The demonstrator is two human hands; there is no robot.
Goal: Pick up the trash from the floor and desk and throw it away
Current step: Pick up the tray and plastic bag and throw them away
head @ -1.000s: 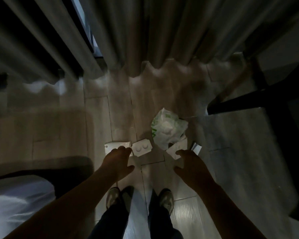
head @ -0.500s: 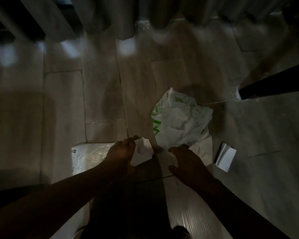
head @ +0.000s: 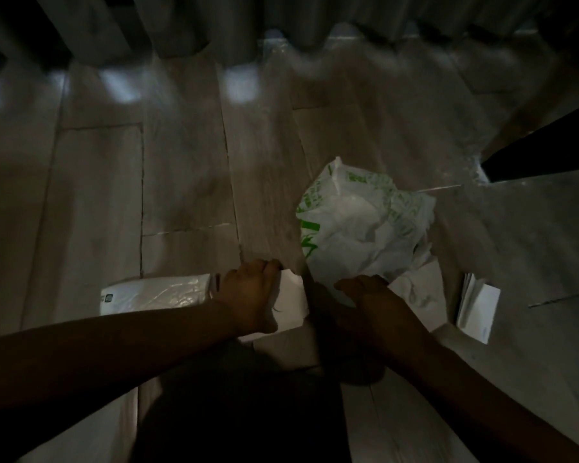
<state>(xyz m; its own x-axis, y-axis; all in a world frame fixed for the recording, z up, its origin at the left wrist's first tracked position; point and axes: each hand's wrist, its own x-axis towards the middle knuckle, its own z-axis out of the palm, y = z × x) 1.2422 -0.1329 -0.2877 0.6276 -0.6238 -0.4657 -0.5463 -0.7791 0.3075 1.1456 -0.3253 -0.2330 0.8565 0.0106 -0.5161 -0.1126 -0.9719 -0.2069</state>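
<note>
Head view: floor litter in four white pieces, with both your hands down among it.

Item, 3 o'clock: crumpled white-and-green plastic bag (head: 358,228) on the floor (head: 188,182); likely light, soft and slippery, so gather a bunched fold, not a flat face. Item, 6 o'clock: small white card (head: 291,295), probably thin and stiff; take it by an edge. Your left hand (head: 251,295) curls its fingers over that card's far edge, gripping it. Your right hand (head: 371,302) reaches with its fingers out to the bag's near hem; it is too dark to tell whether it has hold. Item, 8 o'clock: glossy plastic wrapper (head: 157,294), just beside the left wrist. Item, 4 o'clock: folded paper (head: 478,309), apart from the bag. Curtain (head: 181,21) at 12 o'clock.
</note>
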